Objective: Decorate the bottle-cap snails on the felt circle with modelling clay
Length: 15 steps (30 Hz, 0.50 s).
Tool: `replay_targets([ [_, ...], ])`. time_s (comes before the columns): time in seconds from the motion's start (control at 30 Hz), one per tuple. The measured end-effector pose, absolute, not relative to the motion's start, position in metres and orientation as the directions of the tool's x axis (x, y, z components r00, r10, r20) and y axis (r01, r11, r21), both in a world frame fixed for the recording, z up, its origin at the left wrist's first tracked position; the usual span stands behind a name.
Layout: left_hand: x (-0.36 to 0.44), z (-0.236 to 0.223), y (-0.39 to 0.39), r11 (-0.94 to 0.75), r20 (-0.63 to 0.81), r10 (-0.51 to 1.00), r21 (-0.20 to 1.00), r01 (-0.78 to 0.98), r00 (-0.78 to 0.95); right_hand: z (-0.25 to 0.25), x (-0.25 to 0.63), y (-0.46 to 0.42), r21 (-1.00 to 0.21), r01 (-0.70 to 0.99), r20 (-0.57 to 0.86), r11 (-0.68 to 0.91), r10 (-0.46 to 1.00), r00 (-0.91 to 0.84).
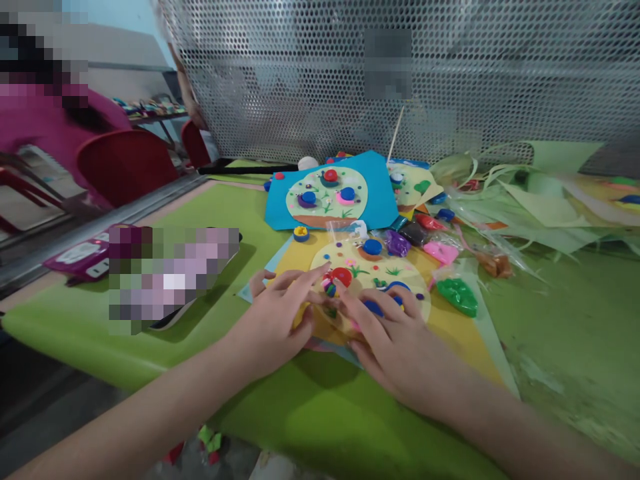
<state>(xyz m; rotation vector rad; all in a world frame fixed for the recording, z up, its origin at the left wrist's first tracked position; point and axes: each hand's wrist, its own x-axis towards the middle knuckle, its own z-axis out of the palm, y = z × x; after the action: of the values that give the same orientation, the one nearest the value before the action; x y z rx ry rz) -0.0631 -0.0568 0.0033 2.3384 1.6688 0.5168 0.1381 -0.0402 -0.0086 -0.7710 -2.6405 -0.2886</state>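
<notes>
A cream round picture (420,273) on yellow paper lies on the green table, decorated with clay grass, dots and bottle caps. My left hand (280,310) reaches over its left side, fingers stretched and apart. Its fingertips are beside a red cap (342,277) and a small striped, multicoloured clay piece (330,287). From the right, my right hand (393,333) rests across the lower part, fingers spread, index fingertip at the striped piece. Blue caps (373,308) are partly hidden beneath it. Whether either hand grips the piece is hard to see.
Behind stands a similar picture on blue card (380,193). Bagged clay, including green (457,297) and purple (397,243), lies on the right near paper scraps (540,213). A blurred phone-like object (175,280) and a purple power strip (90,257) are left. A person in pink (100,113) sits beyond.
</notes>
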Motion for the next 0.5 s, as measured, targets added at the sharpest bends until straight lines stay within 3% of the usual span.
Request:
replay_targets([
  [0.2, -0.0661, 0.0014, -0.0568, -0.355, 0.19, 0.933, 0.356, 0.864, 0.306, -0.0078, 0.1395, -0.0396, 0.061, 0.568, 0.398, 0.821, 0.502, -0.768],
  [0.5, -0.0676, -0.0021, -0.0628, -0.441, 0.339, 0.871, 0.219, 0.87, 0.356, -0.0071, 0.1384, -0.0423, 0.071, 0.573, 0.378, 0.816, 0.51, -0.773],
])
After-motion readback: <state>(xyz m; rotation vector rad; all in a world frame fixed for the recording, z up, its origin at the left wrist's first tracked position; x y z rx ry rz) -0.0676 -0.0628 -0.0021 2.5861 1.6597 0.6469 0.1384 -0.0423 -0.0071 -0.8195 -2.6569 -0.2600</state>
